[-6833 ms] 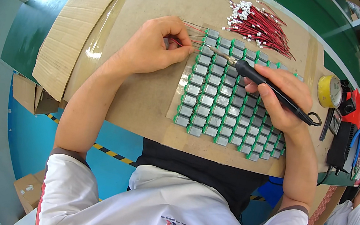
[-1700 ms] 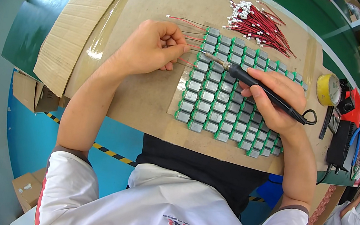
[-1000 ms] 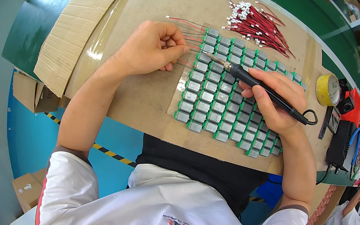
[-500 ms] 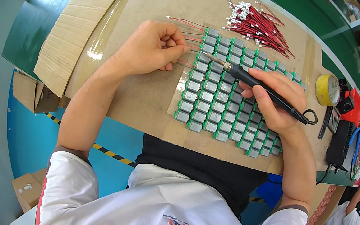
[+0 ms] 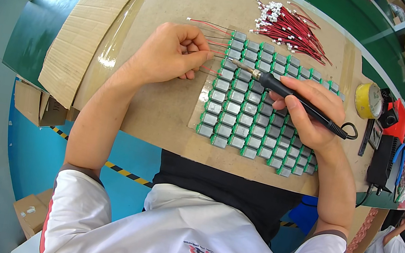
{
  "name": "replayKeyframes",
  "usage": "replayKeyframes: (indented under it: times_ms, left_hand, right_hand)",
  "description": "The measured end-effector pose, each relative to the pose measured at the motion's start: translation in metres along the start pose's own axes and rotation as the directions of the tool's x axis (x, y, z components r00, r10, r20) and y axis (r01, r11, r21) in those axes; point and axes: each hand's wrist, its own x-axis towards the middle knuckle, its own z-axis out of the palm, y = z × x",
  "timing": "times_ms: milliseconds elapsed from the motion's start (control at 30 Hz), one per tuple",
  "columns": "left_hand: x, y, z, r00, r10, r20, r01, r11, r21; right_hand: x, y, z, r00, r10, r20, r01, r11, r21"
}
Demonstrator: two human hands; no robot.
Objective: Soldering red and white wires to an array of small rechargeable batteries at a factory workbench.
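My right hand (image 5: 313, 111) grips a black-handled soldering iron (image 5: 287, 93) like a pen. Its metal tip reaches left to the green edge of a small cell in the leftmost column. In my left hand (image 5: 177, 54), thumb and forefinger pinch a thin wire (image 5: 217, 55) that runs to that same spot. The rows of silver-grey battery cells (image 5: 231, 108), each with a green circuit strip, lie on the cardboard-covered bench. Red and black wires (image 5: 212, 25) with a white plug stretch left from the topmost cells. My left fingers partly hide the other wires.
Beyond the cells lies a pile of red-and-black wires with white connectors (image 5: 292, 31). At the right are a yellow tape roll (image 5: 368, 100), a black box-shaped unit (image 5: 385, 161) and a red container (image 5: 398, 120). A cardboard sheet (image 5: 93, 26) covers the left side. Another person (image 5: 395, 247) sits far right.
My hands, the wire and the soldering iron stay almost in place. At the far right, the other person's arm has moved.
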Motion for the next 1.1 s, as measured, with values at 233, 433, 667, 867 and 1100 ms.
replayKeyframes:
  times_ms: [233,433,667,867,1100]
  left_hand:
    - [-0.001,0.000,-0.002,0.984,0.163,0.068,-0.161,0.986,-0.042]
    - [0.001,-0.011,-0.004,0.950,0.282,0.131,-0.290,0.956,0.046]
    - [-0.002,-0.005,-0.003,0.948,0.300,0.102,-0.309,0.946,0.092]
    - [0.001,-0.012,-0.001,0.918,0.393,0.053,-0.396,0.913,0.099]
    - [0.003,-0.013,0.001,0.935,0.354,0.035,-0.356,0.930,0.091]
  right_hand:
    - [0.000,0.000,0.000,1.000,0.001,0.002,-0.001,1.000,0.000]
    - [0.000,0.000,0.000,1.000,-0.001,0.001,0.001,1.000,0.004]
    - [-0.001,0.001,-0.001,1.000,-0.004,0.004,0.003,1.000,0.012]
    - [-0.001,0.001,-0.002,1.000,-0.019,0.020,0.019,1.000,0.012]
    - [-0.001,0.000,-0.003,0.999,-0.014,0.031,0.013,1.000,0.011]
